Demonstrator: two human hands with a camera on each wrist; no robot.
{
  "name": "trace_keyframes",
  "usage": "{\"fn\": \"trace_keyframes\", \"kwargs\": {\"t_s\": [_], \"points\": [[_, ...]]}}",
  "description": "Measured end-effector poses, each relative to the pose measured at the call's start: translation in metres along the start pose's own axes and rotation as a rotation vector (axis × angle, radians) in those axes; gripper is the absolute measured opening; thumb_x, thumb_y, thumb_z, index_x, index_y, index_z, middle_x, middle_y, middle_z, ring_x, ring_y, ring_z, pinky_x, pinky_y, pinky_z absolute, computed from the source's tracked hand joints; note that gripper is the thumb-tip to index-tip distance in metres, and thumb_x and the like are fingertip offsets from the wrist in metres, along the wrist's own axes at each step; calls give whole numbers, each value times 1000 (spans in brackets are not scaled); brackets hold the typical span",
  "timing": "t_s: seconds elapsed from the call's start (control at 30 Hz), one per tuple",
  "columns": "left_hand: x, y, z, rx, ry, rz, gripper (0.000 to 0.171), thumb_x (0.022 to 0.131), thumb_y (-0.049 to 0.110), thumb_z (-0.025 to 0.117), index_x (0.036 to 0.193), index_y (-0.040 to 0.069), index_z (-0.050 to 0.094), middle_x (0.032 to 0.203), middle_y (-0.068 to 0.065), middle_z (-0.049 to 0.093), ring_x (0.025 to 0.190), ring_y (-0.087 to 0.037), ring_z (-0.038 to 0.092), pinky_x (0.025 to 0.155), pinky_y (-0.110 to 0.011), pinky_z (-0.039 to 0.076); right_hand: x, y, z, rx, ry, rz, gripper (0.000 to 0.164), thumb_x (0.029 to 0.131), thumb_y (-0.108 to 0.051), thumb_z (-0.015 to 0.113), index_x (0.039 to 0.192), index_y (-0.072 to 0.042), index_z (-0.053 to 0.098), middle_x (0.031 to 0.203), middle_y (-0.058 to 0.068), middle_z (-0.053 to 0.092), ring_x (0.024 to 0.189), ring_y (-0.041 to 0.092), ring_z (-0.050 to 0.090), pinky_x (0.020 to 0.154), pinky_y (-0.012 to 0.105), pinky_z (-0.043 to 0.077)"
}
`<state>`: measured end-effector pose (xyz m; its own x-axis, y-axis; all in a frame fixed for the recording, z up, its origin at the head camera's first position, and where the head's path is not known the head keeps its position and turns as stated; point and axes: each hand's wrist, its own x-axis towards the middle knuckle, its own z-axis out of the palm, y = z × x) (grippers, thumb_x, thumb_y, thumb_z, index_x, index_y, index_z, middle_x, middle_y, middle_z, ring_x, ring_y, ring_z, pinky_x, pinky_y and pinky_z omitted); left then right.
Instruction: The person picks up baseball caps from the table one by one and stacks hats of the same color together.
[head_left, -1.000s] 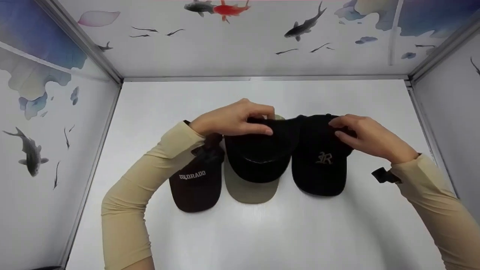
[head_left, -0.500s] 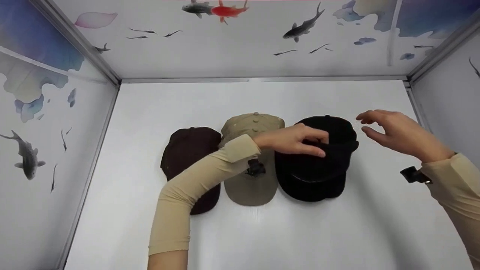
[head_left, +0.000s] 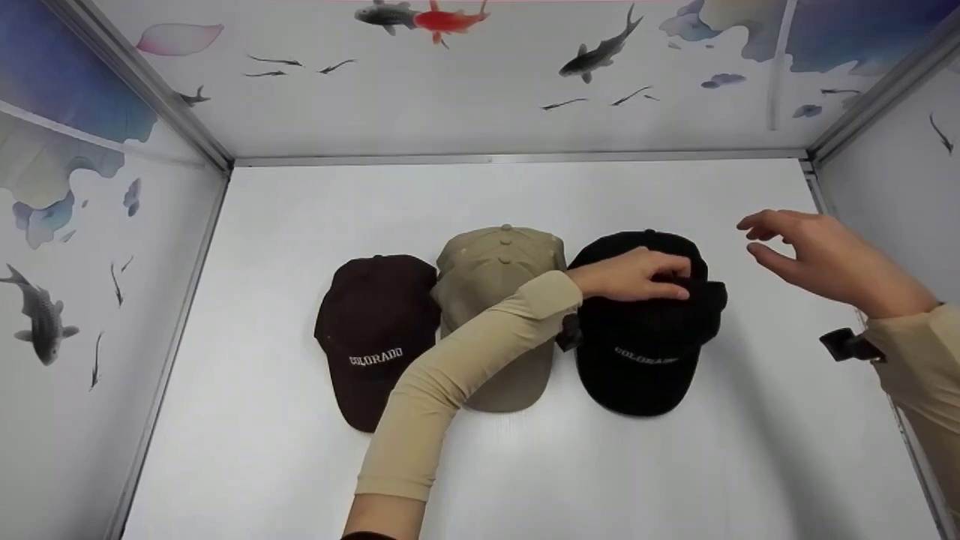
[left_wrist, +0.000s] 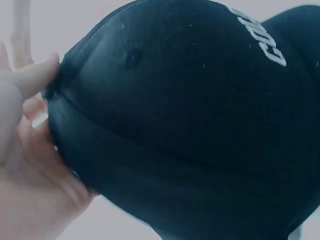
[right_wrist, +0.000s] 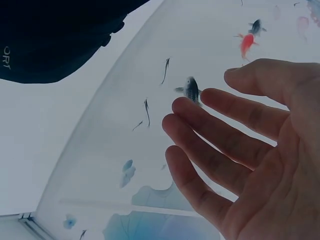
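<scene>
In the head view, my left hand (head_left: 637, 276) pinches a black baseball cap (head_left: 649, 326) with white COLORADO lettering. This cap overlaps a second black cap (head_left: 641, 240), whose crown shows behind it; the rest of that one is hidden. The left wrist view shows my thumb (left_wrist: 37, 77) on top of the held cap's edge and fingers underneath. To the right, apart from the caps, my right hand (head_left: 832, 255) hangs in the air with relaxed, slightly bent fingers and nothing in it. A khaki cap (head_left: 499, 262) lies left of the black ones, partly covered by my left sleeve.
A dark brown cap (head_left: 375, 315), also lettered COLORADO, lies at the left end of the row beside the khaki one. The white table (head_left: 525, 480) is bounded by panels printed with fish, one at the back (head_left: 480, 112) and one along each side.
My left hand has carried the black COLORADO cap rightward from above the khaki cap to over the other black cap. My right hand has let go of that lower cap and drawn away right.
</scene>
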<state>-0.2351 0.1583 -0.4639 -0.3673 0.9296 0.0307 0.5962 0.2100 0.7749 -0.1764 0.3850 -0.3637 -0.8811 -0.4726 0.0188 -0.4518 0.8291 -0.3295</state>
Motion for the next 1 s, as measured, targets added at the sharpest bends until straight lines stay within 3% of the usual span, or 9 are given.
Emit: {"fn": "trace_keyframes", "kwargs": {"t_s": [0.1,0.23,0.33,0.43,0.57,0.77,1.0], "points": [[7,-4,0,239,-4,-113,25,101,31,51,110,9,57,96,0,56,84,-10,50,76,-22,38,-1,2,0,2,-19,18,27,89,1,62,116,3,61,103,19,67,92,36,63,73,51,47],[13,-6,2,485,-45,-299,39,102,44,41,129,19,53,129,-1,46,117,-15,42,93,-34,36,-2,1,1,8,-26,32,27,89,1,62,117,2,61,103,18,67,93,36,63,74,52,47],[17,-9,3,508,-53,-424,42,101,49,37,134,25,49,146,-1,32,130,-18,33,100,-40,32,1,0,2,18,-36,28,27,90,1,61,117,3,61,104,18,67,93,36,63,76,52,47],[20,-12,4,492,-50,-501,46,101,48,37,140,24,44,151,-1,28,133,-20,33,102,-42,32,5,0,4,27,-40,21,27,90,0,61,118,3,60,103,18,67,94,36,63,77,52,47],[23,-14,4,512,-48,-537,52,102,45,39,147,20,35,147,0,34,131,-19,37,101,-42,36,9,0,7,26,-34,7,26,90,0,62,116,2,61,102,17,67,93,34,63,76,51,47],[21,-14,-3,494,-21,-524,51,101,42,43,146,19,35,142,2,43,125,-17,46,98,-40,40,11,1,9,28,-21,-16,25,89,2,62,114,1,62,101,13,68,91,31,65,76,48,48],[7,-11,-18,485,-35,-514,49,102,34,46,146,18,34,145,1,41,125,-19,46,98,-42,38,15,9,14,15,-2,-89,24,90,1,61,114,0,62,100,12,69,88,27,65,74,37,47]]}}
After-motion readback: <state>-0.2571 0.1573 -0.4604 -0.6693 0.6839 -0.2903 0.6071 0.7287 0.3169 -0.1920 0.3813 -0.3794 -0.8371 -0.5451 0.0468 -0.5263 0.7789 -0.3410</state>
